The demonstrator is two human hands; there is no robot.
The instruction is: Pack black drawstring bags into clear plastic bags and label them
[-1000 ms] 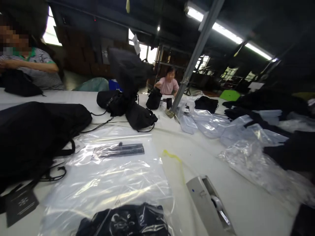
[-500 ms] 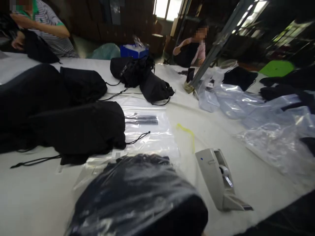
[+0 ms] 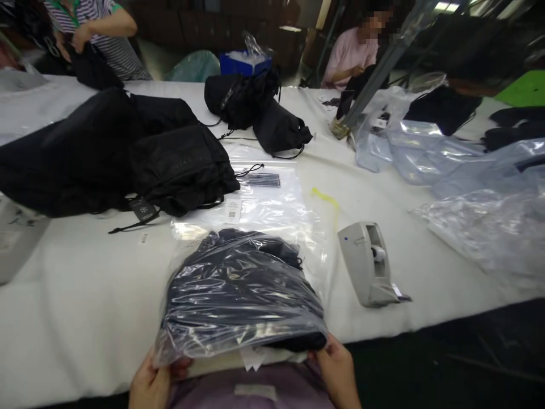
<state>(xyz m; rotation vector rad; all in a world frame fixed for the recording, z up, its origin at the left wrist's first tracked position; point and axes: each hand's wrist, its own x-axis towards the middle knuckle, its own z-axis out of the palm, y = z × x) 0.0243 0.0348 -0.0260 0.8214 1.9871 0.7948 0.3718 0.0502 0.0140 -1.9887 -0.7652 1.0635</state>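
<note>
A black garment sealed in a clear plastic bag [image 3: 240, 289] lies at the near edge of the white table [image 3: 76, 295]. My left hand [image 3: 151, 383] grips the bag's near left corner, fingers curled under it. My right hand [image 3: 338, 369] holds the near right corner the same way. Beyond the bag, flat empty clear bags [image 3: 264, 199] lie on the table, one with a black label.
A grey tape dispenser [image 3: 370, 264] stands right of the bag. Black drawstring bags [image 3: 128, 153] pile up at left, more [image 3: 259, 111] sit farther back. Crumpled clear plastic [image 3: 477, 187] covers the right. Two people [image 3: 106, 34] work across the table beside a slanted metal pole [image 3: 374, 74].
The camera tilted down, bringing the near table edge and both my hands into sight. The bagged garment now sits lower at the edge, held at both near corners.
</note>
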